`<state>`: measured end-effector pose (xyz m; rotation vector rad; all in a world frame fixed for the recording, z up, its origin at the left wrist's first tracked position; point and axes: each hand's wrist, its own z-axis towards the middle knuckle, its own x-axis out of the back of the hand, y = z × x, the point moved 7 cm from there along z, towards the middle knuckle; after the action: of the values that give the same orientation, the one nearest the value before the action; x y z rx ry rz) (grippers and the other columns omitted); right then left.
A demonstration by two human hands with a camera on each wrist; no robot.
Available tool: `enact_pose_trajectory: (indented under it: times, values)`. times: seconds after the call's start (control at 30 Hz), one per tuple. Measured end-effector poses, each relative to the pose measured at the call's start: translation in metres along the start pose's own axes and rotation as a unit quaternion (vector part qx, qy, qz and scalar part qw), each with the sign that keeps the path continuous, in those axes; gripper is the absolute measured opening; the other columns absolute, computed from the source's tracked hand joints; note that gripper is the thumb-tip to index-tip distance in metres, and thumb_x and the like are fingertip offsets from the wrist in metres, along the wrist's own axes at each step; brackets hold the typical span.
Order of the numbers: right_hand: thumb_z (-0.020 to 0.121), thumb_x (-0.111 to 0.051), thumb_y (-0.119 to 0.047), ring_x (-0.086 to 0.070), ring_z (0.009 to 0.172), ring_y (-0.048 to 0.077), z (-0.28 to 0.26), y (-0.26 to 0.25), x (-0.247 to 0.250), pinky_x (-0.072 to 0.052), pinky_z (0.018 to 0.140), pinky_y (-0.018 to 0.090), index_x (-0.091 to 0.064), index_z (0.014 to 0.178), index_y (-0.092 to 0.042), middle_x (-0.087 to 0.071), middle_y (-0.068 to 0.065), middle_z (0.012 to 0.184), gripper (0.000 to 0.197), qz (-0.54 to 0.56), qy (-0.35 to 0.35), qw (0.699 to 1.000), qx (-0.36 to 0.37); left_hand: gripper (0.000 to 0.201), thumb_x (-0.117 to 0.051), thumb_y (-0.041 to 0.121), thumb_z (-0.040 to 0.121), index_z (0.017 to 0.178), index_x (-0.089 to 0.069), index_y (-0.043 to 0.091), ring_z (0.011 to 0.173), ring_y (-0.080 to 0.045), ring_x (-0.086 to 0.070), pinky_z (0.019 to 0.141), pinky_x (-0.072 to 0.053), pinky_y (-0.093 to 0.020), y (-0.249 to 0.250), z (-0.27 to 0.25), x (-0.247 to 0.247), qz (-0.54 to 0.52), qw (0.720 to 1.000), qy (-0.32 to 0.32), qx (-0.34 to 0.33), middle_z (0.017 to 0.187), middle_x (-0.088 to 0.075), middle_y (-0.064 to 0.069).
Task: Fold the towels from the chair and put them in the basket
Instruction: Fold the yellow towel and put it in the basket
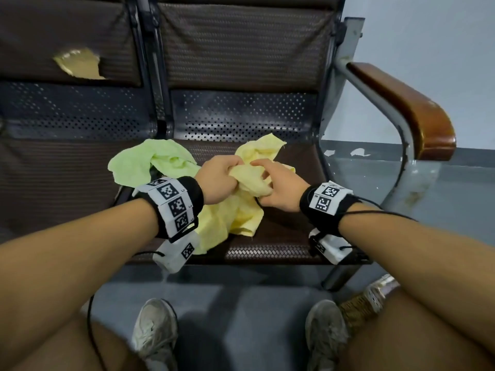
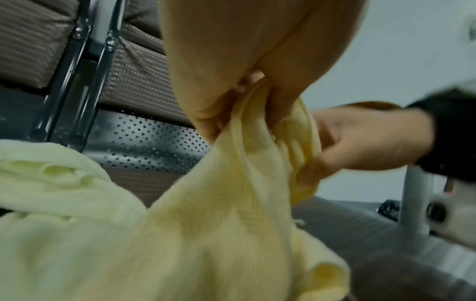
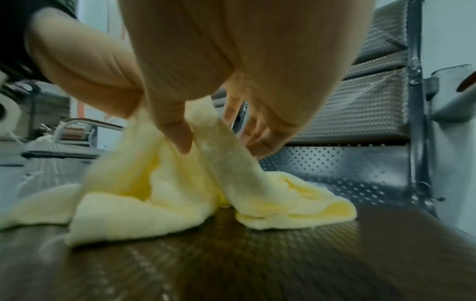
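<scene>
The yellow towel (image 1: 235,207) lay crumpled on the chair seat (image 1: 284,236), with one bunched part lifted clear of the seat between both hands. The left hand (image 1: 218,180) had its fingers curled tightly around that raised bunch. The right hand (image 1: 276,187), immediately right of the left hand, pinched the same bunch between thumb (image 3: 177,130) and fingers. The remainder of the yellow towel draped down onto the seat toward its front edge. The green towel (image 1: 150,162) lay in a heap on the seat's left side, touching the yellow towel. A wooden armrest (image 1: 409,108) stood to the right of the seat.
</scene>
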<state>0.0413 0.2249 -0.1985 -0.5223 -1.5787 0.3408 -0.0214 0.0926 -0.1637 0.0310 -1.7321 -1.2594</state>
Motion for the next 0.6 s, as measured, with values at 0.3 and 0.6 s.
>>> enact_pose_trajectory:
  times: [0.3, 0.6]
  values:
    - [0.082, -0.054, -0.014, -0.062, 0.085, 0.028, -0.002, 0.015, 0.036, -0.054, 0.073, 0.041, -0.056, 0.084, -0.027, -0.068, 0.002, 0.09, 0.013, -0.047, 0.095, 0.992, -0.069, 0.042, -0.072, 0.058, 0.066, 0.086, -0.058, 0.024, 0.079, -0.014, -0.059, 0.065, -0.046, -0.033, -0.003, -0.002, 0.008, 0.07, 0.996, -0.018, 0.051, 0.084, -0.063, 0.007]
    - [0.086, -0.06, -0.023, -0.064, 0.088, 0.027, 0.0, 0.024, 0.022, -0.055, 0.076, 0.037, -0.064, 0.099, -0.017, -0.068, 0.004, 0.095, 0.014, -0.125, 0.044, 0.985, -0.112, 0.02, -0.041, 0.016, 0.097, 0.099, -0.06, 0.02, 0.089, -0.022, -0.058, 0.076, -0.045, -0.033, 0.003, 0.003, 0.043, 0.0, 0.987, 0.16, 0.026, 0.093, -0.064, 0.002]
